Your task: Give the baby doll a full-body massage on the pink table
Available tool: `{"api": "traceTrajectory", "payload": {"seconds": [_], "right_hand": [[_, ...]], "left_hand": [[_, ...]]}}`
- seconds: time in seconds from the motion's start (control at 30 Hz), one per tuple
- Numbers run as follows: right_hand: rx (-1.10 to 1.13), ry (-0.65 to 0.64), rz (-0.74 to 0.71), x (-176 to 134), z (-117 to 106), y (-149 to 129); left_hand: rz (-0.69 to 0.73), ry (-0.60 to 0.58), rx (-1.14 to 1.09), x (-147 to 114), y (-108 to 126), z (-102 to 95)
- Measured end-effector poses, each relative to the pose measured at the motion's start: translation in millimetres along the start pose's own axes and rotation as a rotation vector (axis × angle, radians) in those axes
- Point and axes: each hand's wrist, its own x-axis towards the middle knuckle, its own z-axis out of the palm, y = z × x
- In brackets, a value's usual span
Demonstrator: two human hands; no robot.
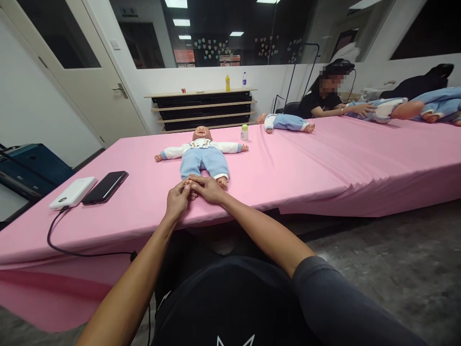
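A baby doll in a white top and light blue trousers lies on its back on the pink-covered table, arms spread wide and feet towards me. My left hand and my right hand meet at the doll's foot on the left side. Thumbs and fingers of both are closed around that foot, which is mostly hidden by them. Just right of my right hand, the doll's other foot lies free. A small white bottle with a green cap stands beyond the doll's outstretched hand.
On the left of the pink tablecloth lie a white power bank with a black cable and a black phone. Another doll lies further right. A seated person has a hand on a doll.
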Motion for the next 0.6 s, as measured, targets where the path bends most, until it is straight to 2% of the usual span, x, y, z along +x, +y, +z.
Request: {"api": "traceTrajectory", "payload": {"seconds": [0.17,0.33,0.6], "right_hand": [[-0.007,0.061,0.049,2.6,2.4,3.5],[-0.065,0.043,0.031,0.8,3.2,3.5],[0.005,0.085,0.045,-1.7,1.7,-3.0]], "left_hand": [[0.008,-0.002,0.032,-1.0,1.7,1.5],[0.022,0.019,0.043,-2.2,4.1,2.9],[0.021,0.006,0.13,-3.3,8.0,3.9]]}}
